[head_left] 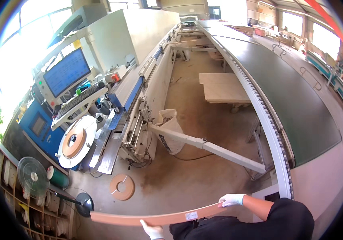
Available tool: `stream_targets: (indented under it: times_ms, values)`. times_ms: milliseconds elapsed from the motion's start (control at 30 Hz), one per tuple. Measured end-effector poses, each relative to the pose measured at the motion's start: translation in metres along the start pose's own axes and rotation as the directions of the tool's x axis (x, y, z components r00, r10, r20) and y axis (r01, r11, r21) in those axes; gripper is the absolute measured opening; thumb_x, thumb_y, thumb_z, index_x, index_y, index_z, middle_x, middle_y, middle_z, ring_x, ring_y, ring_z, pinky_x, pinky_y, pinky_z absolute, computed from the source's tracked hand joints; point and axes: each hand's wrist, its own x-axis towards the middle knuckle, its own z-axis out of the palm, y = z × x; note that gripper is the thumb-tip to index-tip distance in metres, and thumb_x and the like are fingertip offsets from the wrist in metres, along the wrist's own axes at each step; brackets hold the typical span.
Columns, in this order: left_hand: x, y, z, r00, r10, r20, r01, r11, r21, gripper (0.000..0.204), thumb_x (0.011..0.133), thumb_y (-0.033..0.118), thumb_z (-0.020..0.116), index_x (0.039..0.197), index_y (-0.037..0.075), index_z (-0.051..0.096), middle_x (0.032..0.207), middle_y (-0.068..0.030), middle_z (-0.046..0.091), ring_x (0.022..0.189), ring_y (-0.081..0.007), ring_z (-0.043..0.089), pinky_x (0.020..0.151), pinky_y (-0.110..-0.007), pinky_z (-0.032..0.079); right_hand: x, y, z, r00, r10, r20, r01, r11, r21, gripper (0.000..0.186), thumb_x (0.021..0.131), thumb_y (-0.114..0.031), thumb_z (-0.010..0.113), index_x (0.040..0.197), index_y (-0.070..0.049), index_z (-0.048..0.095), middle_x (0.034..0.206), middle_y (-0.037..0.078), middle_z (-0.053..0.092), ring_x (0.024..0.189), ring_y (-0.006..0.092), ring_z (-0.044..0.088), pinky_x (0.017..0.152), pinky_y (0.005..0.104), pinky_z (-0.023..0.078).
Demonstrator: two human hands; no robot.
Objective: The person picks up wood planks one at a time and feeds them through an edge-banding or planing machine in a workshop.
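A long, narrow wood-coloured board point(155, 219) with a small white label spans the bottom of the head view, in front of my body. My left hand point(152, 231), in a white glove, grips its lower edge near the middle. At the board's right end my right hand point(232, 199), gloved in white too, is closed round the corner. Beyond the board, a roll of brown edge banding point(122, 187) lies on the floor. Another brown edge banding roll point(75, 144) sits on a white disc point(92, 124) beside the machine.
The long machine point(152, 76) runs away on the left, with a monitor point(67, 73) and keyboard point(84, 96). A grey support arm point(207, 145) crosses towards the long dark conveyor table point(287, 96). Beside the arm stands a white sack point(172, 138). Shelves of rolls point(53, 218) fill the lower left.
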Motion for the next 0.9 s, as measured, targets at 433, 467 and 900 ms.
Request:
stream_targets:
  times_ms: [433, 467, 900]
  values:
    - [0.139, -0.059, 0.207, 0.786, -0.617, 0.026, 0.551, 0.72, 0.421, 0.045, 0.097, 0.032, 0.063, 0.13, 0.004, 0.051, 0.121, -0.0085, 0.062, 0.11, -0.0243, 0.062, 0.097, -0.042, 0.049, 0.174, -0.15, -0.099, 0.915, 0.021, -0.403, -0.033, 0.999, -0.023, 0.036, 0.092, -0.034, 0.061, 0.091, 0.001, 0.067, 0.075, 0.015, 0.065, 0.068, 0.0224, 0.062, 0.067, 0.0378, 0.049]
    - [0.157, -0.048, 0.217, 0.788, -0.605, 0.11, 0.518, 0.749, 0.413, 0.042, 0.098, 0.03, 0.063, 0.128, 0.002, 0.053, 0.12, -0.0089, 0.063, 0.107, -0.0239, 0.063, 0.095, -0.041, 0.051, 0.182, -0.157, -0.112, 0.925, 0.022, -0.378, -0.042, 0.998, -0.043, 0.036, 0.092, -0.034, 0.061, 0.091, 0.001, 0.067, 0.075, 0.015, 0.065, 0.068, 0.0224, 0.062, 0.067, 0.0378, 0.049]
    - [0.366, 0.039, 0.31, 0.971, -0.196, -0.137, 0.216, 0.965, 0.148, 0.033, 0.101, 0.033, 0.057, 0.12, 0.007, 0.057, 0.116, -0.0052, 0.063, 0.101, -0.0219, 0.065, 0.086, -0.039, 0.055, 0.242, -0.19, -0.292, 0.962, 0.094, -0.255, -0.126, 0.985, -0.114, 0.032, 0.092, -0.031, 0.063, 0.09, 0.0, 0.069, 0.075, 0.014, 0.067, 0.071, 0.0221, 0.063, 0.07, 0.0356, 0.049]
